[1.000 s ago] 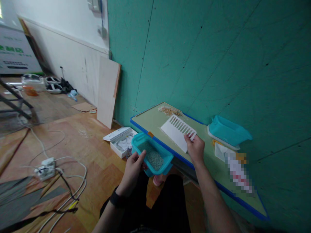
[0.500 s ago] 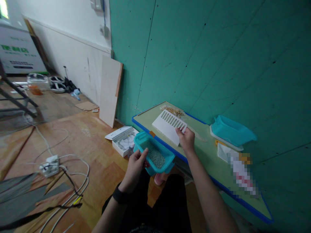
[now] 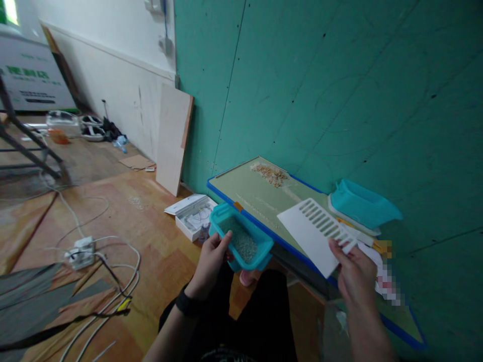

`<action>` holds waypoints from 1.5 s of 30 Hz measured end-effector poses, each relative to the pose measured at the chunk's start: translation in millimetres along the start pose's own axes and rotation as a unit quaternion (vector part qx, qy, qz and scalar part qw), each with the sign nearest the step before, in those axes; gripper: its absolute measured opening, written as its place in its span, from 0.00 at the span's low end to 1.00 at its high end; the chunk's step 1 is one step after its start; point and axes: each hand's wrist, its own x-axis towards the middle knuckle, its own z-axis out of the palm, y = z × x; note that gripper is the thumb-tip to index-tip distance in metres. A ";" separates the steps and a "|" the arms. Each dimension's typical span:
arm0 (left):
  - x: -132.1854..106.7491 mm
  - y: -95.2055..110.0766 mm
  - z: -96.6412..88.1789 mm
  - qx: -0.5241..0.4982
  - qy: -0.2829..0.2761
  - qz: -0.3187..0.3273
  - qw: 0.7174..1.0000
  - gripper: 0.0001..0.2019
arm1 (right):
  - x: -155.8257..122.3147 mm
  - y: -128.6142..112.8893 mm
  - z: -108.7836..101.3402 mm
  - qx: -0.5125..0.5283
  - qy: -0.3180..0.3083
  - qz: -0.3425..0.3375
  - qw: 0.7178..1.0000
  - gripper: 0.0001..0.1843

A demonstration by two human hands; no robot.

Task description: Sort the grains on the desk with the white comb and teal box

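Observation:
My left hand (image 3: 212,256) grips the near rim of a teal tub (image 3: 241,243) holding grey-green granules, held just below the blue front edge of a green table (image 3: 260,201). My right hand (image 3: 352,274) pinches the slotted end of a flat white scraper board (image 3: 313,235), lifted and tilted over the table's right part. A small heap of tan grains (image 3: 270,174) lies at the table's far left corner, with a thin trail of grains on the surface toward the tub.
A second teal tub on a white lid (image 3: 360,205) sits at the table's back right against the green wall. An open white box (image 3: 193,215) lies on the wooden floor below. Cables and a power strip (image 3: 81,251) spread to the left. A wooden board (image 3: 172,138) leans on the wall.
My right hand has pulled the white scraper from near the grain heap back toward me and to the right, lifting it. My left hand and the tub have stayed put.

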 end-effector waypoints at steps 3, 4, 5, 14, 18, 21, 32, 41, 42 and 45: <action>1.3 1.1 4.4 -0.009 0.006 -0.005 1.000 0.28 | -12.2 3.4 -21.0 -0.012 0.011 0.015 1.000 0.22; 1.8 2.2 5.8 -0.011 0.008 -0.007 1.000 0.29 | -14.1 3.8 -20.5 -0.010 0.012 0.025 1.000 0.23; 2.2 3.5 7.0 -0.012 0.010 -0.009 1.000 0.29 | -15.1 3.5 -16.9 -0.005 0.010 0.037 0.999 0.23; 1.5 13.4 9.7 0.010 0.014 -0.017 1.000 0.30 | -29.2 -11.9 38.4 0.054 -0.097 0.105 0.988 0.23; -1.2 12.8 9.1 0.005 0.025 0.012 1.000 0.28 | -22.6 -12.4 37.9 0.056 -0.080 0.069 0.993 0.23; -1.3 13.6 7.9 -0.002 0.043 0.018 0.999 0.29 | -7.4 -5.9 38.3 0.046 -0.052 0.043 0.997 0.24; 4.6 22.0 6.9 0.026 0.028 0.011 0.999 0.29 | -2.3 -7.3 78.7 0.069 -0.124 0.136 0.981 0.27; 6.8 27.0 -4.8 -0.005 0.039 0.013 0.999 0.26 | 14.4 2.3 79.5 0.056 -0.086 0.081 0.991 0.27; 8.7 29.2 -6.1 -0.001 0.046 0.017 0.999 0.26 | 19.1 5.2 82.7 0.050 -0.085 0.077 0.992 0.27; 15.8 35.6 -9.0 0.006 0.063 0.016 0.998 0.25 | 26.4 9.8 96.5 0.043 -0.102 0.074 0.991 0.28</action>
